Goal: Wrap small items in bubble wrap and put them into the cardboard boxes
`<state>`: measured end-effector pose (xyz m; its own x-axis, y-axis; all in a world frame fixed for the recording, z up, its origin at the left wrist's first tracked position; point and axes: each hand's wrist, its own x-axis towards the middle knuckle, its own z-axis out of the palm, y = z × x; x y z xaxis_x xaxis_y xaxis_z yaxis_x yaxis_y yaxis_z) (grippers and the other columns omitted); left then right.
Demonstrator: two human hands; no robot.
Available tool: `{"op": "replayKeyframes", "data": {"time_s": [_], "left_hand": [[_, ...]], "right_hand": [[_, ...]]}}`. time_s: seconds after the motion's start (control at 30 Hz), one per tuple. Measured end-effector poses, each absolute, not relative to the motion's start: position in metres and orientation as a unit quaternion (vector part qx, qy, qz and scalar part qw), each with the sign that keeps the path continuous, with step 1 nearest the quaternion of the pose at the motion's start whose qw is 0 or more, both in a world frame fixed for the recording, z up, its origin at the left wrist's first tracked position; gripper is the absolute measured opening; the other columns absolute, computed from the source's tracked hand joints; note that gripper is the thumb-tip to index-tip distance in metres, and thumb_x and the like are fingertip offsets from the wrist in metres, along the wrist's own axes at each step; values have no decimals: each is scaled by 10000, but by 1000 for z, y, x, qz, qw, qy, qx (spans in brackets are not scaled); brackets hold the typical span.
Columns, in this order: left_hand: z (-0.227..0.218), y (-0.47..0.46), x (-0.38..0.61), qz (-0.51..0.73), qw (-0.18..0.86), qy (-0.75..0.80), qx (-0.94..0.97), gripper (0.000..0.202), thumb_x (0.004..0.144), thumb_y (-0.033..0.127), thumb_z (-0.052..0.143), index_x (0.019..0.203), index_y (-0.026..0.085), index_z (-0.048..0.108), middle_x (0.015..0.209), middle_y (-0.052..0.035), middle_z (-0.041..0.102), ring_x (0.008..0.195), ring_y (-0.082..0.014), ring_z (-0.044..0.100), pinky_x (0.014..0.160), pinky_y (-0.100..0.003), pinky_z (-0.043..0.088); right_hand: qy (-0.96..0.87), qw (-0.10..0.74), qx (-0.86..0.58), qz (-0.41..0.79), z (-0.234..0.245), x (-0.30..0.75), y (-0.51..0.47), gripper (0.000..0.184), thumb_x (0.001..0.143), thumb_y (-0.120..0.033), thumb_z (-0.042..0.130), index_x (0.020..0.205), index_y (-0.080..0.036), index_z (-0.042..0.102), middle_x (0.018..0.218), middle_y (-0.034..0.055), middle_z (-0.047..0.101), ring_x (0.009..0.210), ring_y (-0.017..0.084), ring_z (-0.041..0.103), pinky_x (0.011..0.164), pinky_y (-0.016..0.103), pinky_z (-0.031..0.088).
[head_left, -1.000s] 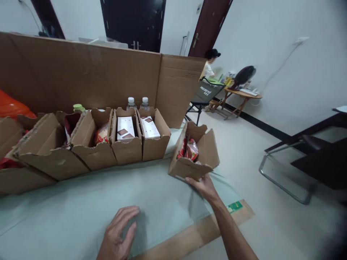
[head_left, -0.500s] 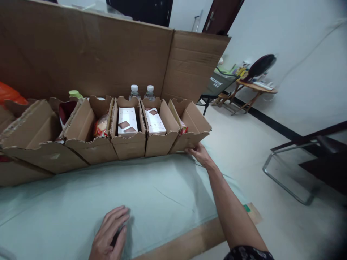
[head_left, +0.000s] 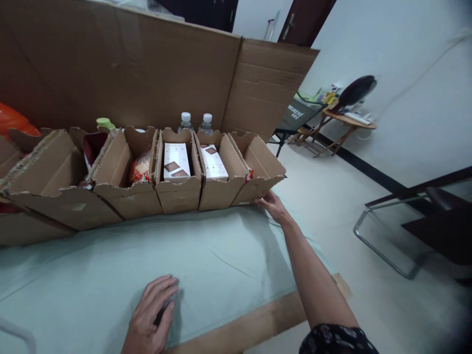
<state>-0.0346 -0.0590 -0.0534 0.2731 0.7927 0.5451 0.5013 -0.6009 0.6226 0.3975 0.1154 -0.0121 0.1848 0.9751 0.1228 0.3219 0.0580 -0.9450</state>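
A row of open-topped cardboard boxes stands on a pale green cloth (head_left: 206, 255). My right hand (head_left: 272, 205) reaches to the lower front corner of the rightmost cardboard box (head_left: 254, 191), its fingers curled against the bottom edge and partly hidden there. A bit of red packet (head_left: 250, 175) shows inside that box, by its left wall. My left hand (head_left: 151, 312) rests low over the cloth near the front edge, empty, fingers loosely stretched and thumb apart. White boxes with brown squares stand in two middle compartments, one on the left (head_left: 176, 160) and one on the right (head_left: 213, 162).
A red-and-clear food packet (head_left: 140, 168) lies in another compartment. Two white-capped bottles (head_left: 186, 122) stand behind the row, before a tall cardboard panel (head_left: 177, 73). An orange bag (head_left: 14, 120) is at far left. Right of the table are a chair (head_left: 298, 115) and a metal-framed seat (head_left: 383, 241).
The rightmost cardboard box has shifted slightly left against its neighbour, with my right hand at its corner. Less of the red packet shows. My left hand has barely moved.
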Motion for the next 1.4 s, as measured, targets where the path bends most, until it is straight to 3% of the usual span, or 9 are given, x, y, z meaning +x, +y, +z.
{"op": "replayKeyframes", "data": {"time_s": [0.13,0.3,0.5,0.7,0.8,0.9,1.07,1.23,1.4], "left_hand": [[-54,-58,-35,439,162,408,784,241,902,156,599,1086,238,733,1077,-71,792,1028,-218,747,864,-311,637],[-56,-58,-36,441,168,405,784,250,902,146,592,1089,240,728,1083,-66,790,1037,-218,744,878,-316,633],[-59,-59,-36,441,173,412,778,229,914,174,601,1090,242,732,1080,-65,790,1034,-210,743,871,-313,635],[-56,-58,-34,464,184,414,761,206,914,163,604,1047,236,744,1045,-66,795,1001,-209,748,857,-318,636],[-56,-57,-33,464,193,417,757,192,918,174,596,1018,230,750,1027,-70,797,984,-214,749,849,-331,635],[-57,-58,-34,475,192,419,749,191,923,183,587,1004,225,755,1017,-73,794,965,-210,752,832,-326,635],[-55,-60,-38,501,185,431,728,217,932,169,547,997,221,748,1025,-71,784,957,-199,753,823,-319,629],[-49,-78,-37,489,213,474,701,223,942,238,562,1097,201,718,1129,-109,756,1047,-241,730,897,-391,612],[-34,-98,-36,474,276,482,683,373,934,297,604,1299,222,617,1286,-114,686,1167,-258,672,952,-403,586]], "right_hand": [[-522,491,-639,280,-4,400,93,641,596,-538,835,1116,-192,688,1118,118,762,1005,287,710,869,449,585],[-529,516,-661,133,47,359,47,399,843,-461,674,1124,-179,698,873,61,732,793,213,697,833,403,574],[-702,316,-628,111,106,269,67,613,886,-260,599,1490,-248,497,793,-9,739,665,183,651,723,330,527],[-681,240,-692,13,110,250,95,393,901,-211,602,1290,-260,640,907,54,773,817,273,701,773,364,499],[-678,167,-716,-9,118,245,97,394,890,-212,631,1279,-272,638,931,56,781,840,262,704,766,333,480],[-674,125,-728,-17,128,237,94,227,914,-217,597,1112,-256,703,970,59,790,905,259,713,766,312,459],[-671,141,-727,-23,127,230,47,196,957,-238,551,1057,-243,719,937,53,801,876,251,739,732,298,451],[-705,264,-656,49,112,211,-62,172,977,-234,548,998,-223,719,816,22,786,726,187,748,682,264,491],[-750,364,-456,313,133,186,-155,435,965,-165,613,1386,-272,588,931,-13,807,762,130,758,726,236,577]]}}
